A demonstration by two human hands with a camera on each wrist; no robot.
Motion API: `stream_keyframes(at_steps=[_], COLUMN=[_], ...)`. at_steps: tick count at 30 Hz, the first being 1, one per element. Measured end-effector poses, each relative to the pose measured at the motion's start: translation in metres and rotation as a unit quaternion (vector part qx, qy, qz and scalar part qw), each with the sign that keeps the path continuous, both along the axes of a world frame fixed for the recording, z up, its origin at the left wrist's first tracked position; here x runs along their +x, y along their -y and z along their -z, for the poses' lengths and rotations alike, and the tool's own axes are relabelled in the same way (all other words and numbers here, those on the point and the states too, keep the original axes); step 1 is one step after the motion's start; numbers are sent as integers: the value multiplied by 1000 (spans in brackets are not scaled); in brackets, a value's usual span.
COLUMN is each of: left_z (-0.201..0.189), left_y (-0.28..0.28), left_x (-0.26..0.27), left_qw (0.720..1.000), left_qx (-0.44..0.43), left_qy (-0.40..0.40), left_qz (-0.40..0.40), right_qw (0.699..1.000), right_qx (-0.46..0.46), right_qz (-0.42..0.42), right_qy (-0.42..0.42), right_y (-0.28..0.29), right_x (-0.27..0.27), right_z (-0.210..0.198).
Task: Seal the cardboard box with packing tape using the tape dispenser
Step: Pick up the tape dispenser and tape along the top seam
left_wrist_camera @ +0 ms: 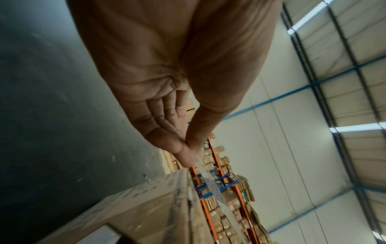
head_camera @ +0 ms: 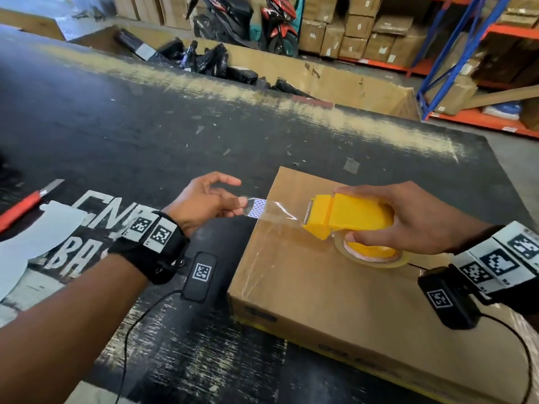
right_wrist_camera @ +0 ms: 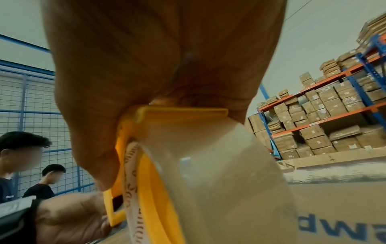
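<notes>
- Cardboard box, the flat brown one [head_camera: 335,293], lies closed on the black scuffed surface [head_camera: 145,126] at front right; what it holds cannot be seen.
- Right hand [head_camera: 414,217] curls round the yellow plastic tape dispenser [head_camera: 350,215], which rests on the box top near its left edge, with its clear tape roll [right_wrist_camera: 219,173] touching the cardboard.
- Left hand [head_camera: 204,202] pinches the free end of the clear packing tape [head_camera: 262,209] between thumb and fingertip, just beyond the box's left edge.
- Risks, as I judge them: the pinch may slip and the tape spring back; a slack or twisted strip may wrinkle or stick to itself; a skewed run may miss the seam.
- Farther off, a large open cardboard bin [head_camera: 335,80] holds black plastic parcels [head_camera: 204,58].
</notes>
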State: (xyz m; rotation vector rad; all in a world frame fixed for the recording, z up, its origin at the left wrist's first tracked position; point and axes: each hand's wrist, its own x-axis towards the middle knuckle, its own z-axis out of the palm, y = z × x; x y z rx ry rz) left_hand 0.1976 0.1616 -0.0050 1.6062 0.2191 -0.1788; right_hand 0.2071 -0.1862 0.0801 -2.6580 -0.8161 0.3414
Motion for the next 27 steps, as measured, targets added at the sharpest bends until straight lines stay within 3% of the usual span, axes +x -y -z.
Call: stream_keyframes(at_steps=[11,13,16,19,21,24,26,27], left_z=[51,57,60,49,33,16,14,14], left_y=[18,20,17,13,17,34,40,40], left_x=[2,1,-6,-10,-16,-29,-34,-35], left_qw=[996,995,949,957,961,908,874,871], left_qx=[-35,70,295,253,196,277,344,349], left_qy=[-70,-33,46,113,102,68,68,69], left_qz=[39,68,99,87,163,307,336,339], right_qw=[997,997,996,995,996,996,996,996], right_qx=[-76,-82,-86,-94,-92,-89,-90,-88], right_qz=[1,5,9,8,7,4,0,-3], right_qy=[-11,-10,-8,-9,-13,-16,-14,-13], right_y=[-19,-19,-18,-19,-19,-19,-19,-19], right_x=[7,7,8,8,8,10,11,11], right_z=[-5,-4,-2,-3,-3,-3,-3,-2])
